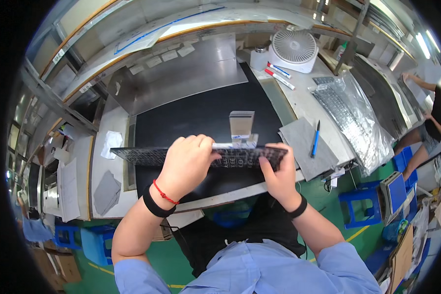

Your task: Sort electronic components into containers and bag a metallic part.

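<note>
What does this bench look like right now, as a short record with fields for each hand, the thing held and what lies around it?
left hand: grips the top edge of the keyboard panel, fingers curled over it
right hand: holds the panel's right end
keyboard panel: long, dark, held on edge above the black mat
small grey block: upright just behind the panel
right of mat: grey cloth with a blue pen; bagged keyboards
back: white fan
left: grey pad
</note>
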`<state>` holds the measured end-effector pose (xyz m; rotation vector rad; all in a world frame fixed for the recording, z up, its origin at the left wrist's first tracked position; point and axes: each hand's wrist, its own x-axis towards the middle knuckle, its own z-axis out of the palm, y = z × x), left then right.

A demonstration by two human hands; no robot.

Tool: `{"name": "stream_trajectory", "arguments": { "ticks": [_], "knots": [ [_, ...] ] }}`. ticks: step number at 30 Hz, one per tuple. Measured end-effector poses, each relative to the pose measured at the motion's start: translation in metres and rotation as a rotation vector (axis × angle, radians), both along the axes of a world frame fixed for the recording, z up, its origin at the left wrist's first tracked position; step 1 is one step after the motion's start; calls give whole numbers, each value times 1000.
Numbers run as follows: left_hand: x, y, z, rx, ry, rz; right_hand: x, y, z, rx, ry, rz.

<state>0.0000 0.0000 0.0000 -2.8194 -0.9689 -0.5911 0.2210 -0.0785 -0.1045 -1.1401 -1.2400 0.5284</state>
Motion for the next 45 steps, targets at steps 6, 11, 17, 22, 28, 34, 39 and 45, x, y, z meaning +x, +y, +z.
{"name": "stream_trajectory", "arguments": {
  "ticks": [6, 11, 17, 22, 28, 34, 39, 45],
  "knots": [
    [-13, -7, 36, -116, -62, -94, 18, -28, 22, 86, -225, 163],
    [-27, -54, 105, -345, -351, 41, 45, -42, 95, 74, 48, 607],
    [-18, -141, 185, -559, -1740, 460, 3, -65, 220, -327, 69, 823],
    [-37, -216, 188, -375, -2222, 530, -63, -124, 305, -132, -713, 678],
    [-110, -354, 159, -311, -2504, 617, -168, -229, 306, -2, -991, 702],
    [-234, -561, 160, -291, -2755, 598, -329, -377, 264, 211, -933, 955],
    [-311, -707, 215, 92, -2557, 684, -458, -469, 300, 125, -729, 1447],
    [-419, -778, 197, -11, -2229, 941, -586, -500, 296, -459, -551, 2246]
  ]
}}
